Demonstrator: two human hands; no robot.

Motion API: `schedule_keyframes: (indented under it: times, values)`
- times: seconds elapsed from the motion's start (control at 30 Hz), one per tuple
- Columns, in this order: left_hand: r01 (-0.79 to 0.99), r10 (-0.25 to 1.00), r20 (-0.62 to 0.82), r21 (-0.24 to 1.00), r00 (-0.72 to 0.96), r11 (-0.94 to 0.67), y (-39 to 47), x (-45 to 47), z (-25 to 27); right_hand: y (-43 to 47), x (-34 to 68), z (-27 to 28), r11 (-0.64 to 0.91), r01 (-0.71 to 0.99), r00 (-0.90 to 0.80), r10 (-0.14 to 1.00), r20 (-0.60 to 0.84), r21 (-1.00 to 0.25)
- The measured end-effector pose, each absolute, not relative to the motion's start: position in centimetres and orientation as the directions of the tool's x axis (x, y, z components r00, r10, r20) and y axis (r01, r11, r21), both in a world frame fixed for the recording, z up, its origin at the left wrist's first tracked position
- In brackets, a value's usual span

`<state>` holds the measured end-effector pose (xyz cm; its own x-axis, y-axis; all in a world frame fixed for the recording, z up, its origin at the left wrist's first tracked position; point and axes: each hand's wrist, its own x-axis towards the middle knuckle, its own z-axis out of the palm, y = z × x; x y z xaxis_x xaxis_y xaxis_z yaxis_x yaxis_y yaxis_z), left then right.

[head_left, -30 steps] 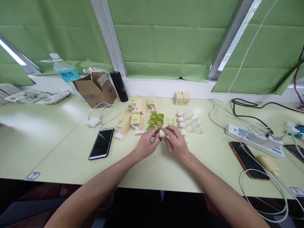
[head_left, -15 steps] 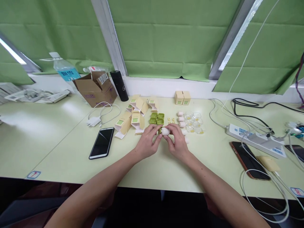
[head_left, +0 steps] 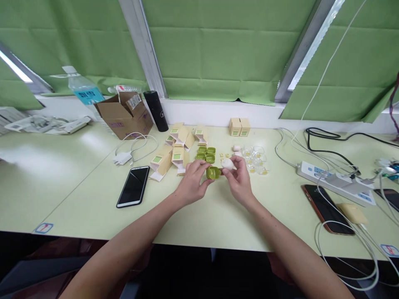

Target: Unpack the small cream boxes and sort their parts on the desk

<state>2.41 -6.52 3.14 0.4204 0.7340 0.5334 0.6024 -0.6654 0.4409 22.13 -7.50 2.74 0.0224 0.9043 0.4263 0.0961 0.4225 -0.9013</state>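
Observation:
Over the middle of the table, my left hand (head_left: 192, 182) is closed on a small green square cup (head_left: 213, 173), its hollow side facing me. My right hand (head_left: 240, 185) pinches a small white rounded piece (head_left: 227, 164) just right of the cup and apart from it. Behind my hands stand several more green cups (head_left: 210, 158) in a block. Tiny yellow pieces (head_left: 222, 155) lie beside them. Pale pink pieces (head_left: 237, 148) form a column, partly hidden by my right hand. To their right, clear plastic pieces (head_left: 258, 155) with yellow marks are grouped.
Opened cream cartons (head_left: 162, 161) lie left of the cups; two closed cartons (head_left: 240, 127) stand at the back. A phone (head_left: 133, 187), charger (head_left: 122, 158), cardboard box (head_left: 124, 118) and black flask (head_left: 156, 111) are leftward. To the right are a power strip (head_left: 335, 182), another phone (head_left: 326, 209) and cables.
The white piece and the green cup were together between both hands; now they are apart. My right hand has moved right with the white piece, and the cup's hollow side shows.

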Motion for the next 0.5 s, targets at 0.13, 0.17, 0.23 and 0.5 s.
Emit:
schedule_keyframes:
  times: [0.13, 0.17, 0.23, 0.5]
  values:
    - [0.634, 0.763, 0.545, 0.463, 0.347, -0.619, -6.4, 2.3, 3.1, -7.2, 23.2, 3.4, 0.441, 0.098, 0.121, 0.884, 0.451, -0.892]
    - [0.641, 0.767, 0.550, 0.466, 0.329, -0.609, -6.4, 2.3, 3.2, -7.1, 23.5, 3.6, 0.448, 0.132, 0.144, 0.874, 0.464, -0.884]
    - [0.646, 0.770, 0.559, 0.471, 0.307, -0.600, -6.4, 2.3, 3.1, -6.8, 24.3, 3.9, 0.444, 0.212, 0.193, 0.854, 0.482, -0.871]
    - [0.642, 0.754, 0.576, 0.454, 0.317, -0.617, -5.9, 2.0, 2.4, -5.9, 28.8, 6.6, 0.382, 0.439, 0.254, 0.816, 0.520, -0.813]
